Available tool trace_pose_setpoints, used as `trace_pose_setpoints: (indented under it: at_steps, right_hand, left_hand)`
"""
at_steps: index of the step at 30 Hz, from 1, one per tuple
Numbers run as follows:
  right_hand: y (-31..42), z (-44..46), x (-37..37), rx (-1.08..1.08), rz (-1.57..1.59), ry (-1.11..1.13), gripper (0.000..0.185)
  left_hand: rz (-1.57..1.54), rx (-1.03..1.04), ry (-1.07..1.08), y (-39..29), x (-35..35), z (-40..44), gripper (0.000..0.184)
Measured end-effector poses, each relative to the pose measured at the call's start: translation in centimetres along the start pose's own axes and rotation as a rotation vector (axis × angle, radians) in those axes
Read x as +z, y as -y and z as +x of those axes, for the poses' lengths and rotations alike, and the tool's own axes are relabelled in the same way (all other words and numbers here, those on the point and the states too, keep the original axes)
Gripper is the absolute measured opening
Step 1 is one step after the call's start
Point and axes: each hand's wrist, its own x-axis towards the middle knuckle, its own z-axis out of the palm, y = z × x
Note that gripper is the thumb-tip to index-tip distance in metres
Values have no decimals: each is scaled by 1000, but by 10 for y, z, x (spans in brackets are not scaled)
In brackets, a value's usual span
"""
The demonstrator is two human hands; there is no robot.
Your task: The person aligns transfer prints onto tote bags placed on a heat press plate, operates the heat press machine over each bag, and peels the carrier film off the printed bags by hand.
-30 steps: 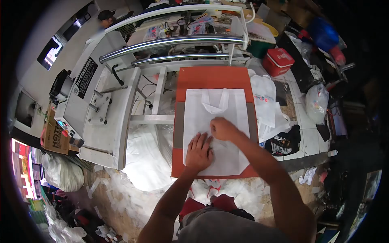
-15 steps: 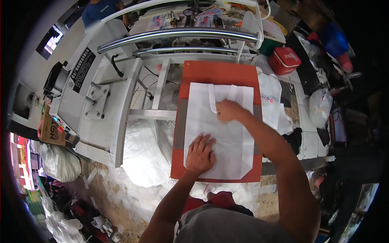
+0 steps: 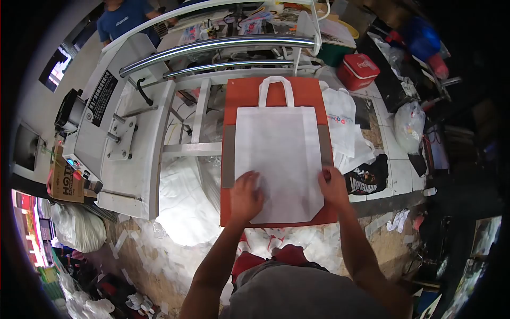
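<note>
A plain white bag (image 3: 279, 154) lies flat on the red-orange press bed (image 3: 231, 95), its handle loop (image 3: 277, 81) extended past the top edge. My left hand (image 3: 246, 196) is at the bag's lower left edge, its fingers curled and smeared by motion. At the lower right edge is my right hand (image 3: 332, 185), fingers bent against the side of the bag. Whether either hand pinches the fabric cannot be made out.
The white press machine (image 3: 127, 127) with steel rails (image 3: 223, 43) stands left and beyond. Right of the bed lie printed white bags (image 3: 340, 119), a black cloth (image 3: 367, 178) and a red cooler (image 3: 358, 72). A person in blue (image 3: 126, 22) stands behind the machine.
The bag's handle has gone from folded down over the bag to laid out above it. My right hand has moved from the handle down to the right edge. The person in blue shows more.
</note>
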Motion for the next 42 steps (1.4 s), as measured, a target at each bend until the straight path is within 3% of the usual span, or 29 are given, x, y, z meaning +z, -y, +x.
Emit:
trace_pose_setpoints:
  at_steps: [2, 4, 9, 18, 29, 31, 33, 34, 36, 37, 39, 41, 42]
  right_hand:
    - [-3, -35, -3, 73, 86, -33, 35]
    - [-1, -49, -5, 156, 174, -68, 37]
    - [-10, -49, 5, 128, 31, -83, 31]
    - [-15, -50, 14, 119, 78, -159, 19]
    - [-7, -55, 6, 56, 50, -179, 18]
    - [-5, -68, -9, 63, 57, -338, 19]
    - [-60, -94, -23, 282, 124, -385, 23]
    - [-124, -114, -12, 390, 219, -459, 24]
    - [-146, -165, 12, 498, -236, -306, 24]
    - [-128, -183, 35, 494, -157, -108, 22]
    - [-173, -223, 114, 139, -155, 257, 24]
    - [-176, -239, 190, 121, -79, 402, 27]
    - [-150, -226, 204, 116, -179, 531, 33]
  left_hand:
    - [-33, -75, -55, 14, -18, -17, 42]
    - [-298, -443, -101, 27, -28, -38, 36]
    - [-171, -339, -85, 34, -29, -49, 30]
    - [-280, -416, -88, 45, -18, -47, 21]
    - [-271, -391, -144, 46, -17, -49, 20]
    - [-305, -425, -215, 43, -30, -59, 20]
    - [-311, -458, -352, 48, -43, -83, 20]
    - [-313, -495, -349, 55, -48, -104, 18]
    - [-225, -584, -267, 73, -54, -158, 14]
    - [-138, -631, -187, 84, -51, -192, 13]
    - [-55, -706, 7, 105, -35, -275, 11]
    - [-34, -583, 200, 110, -30, -351, 11]
    - [-71, -641, 280, 114, -29, -396, 11]
